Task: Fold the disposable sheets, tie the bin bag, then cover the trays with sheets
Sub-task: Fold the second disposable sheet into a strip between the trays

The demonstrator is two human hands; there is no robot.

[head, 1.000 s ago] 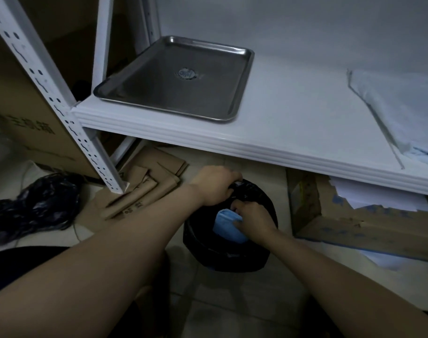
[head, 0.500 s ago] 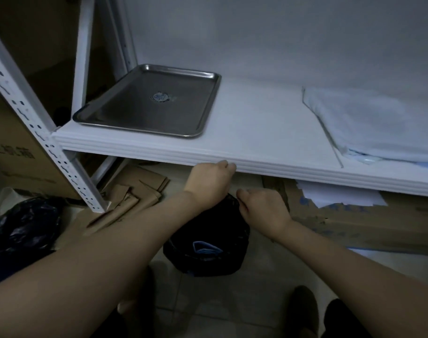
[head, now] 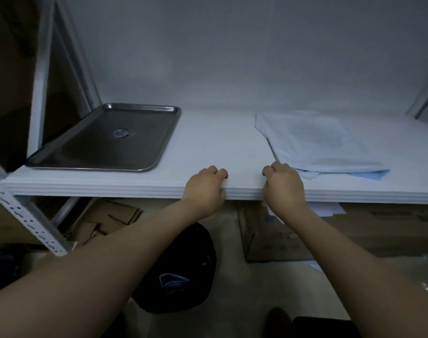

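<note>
The black bin bag stands open on the floor under the shelf, with a blue wad inside it. My left hand and my right hand lie at the front edge of the white shelf, fingers curled, holding nothing I can see. A bare steel tray sits on the shelf at the left. A stack of pale blue disposable sheets lies on the right, and my right hand's knuckles are just beside its near corner.
A perforated white upright slants down at the left. Flattened cardboard and a cardboard box with papers on top lie under the shelf. Another dark bag sits at far left.
Both hands let go of the bin bag's rim and rose to the shelf's front edge. The view lifted, so the shelf and wall fill more of it.
</note>
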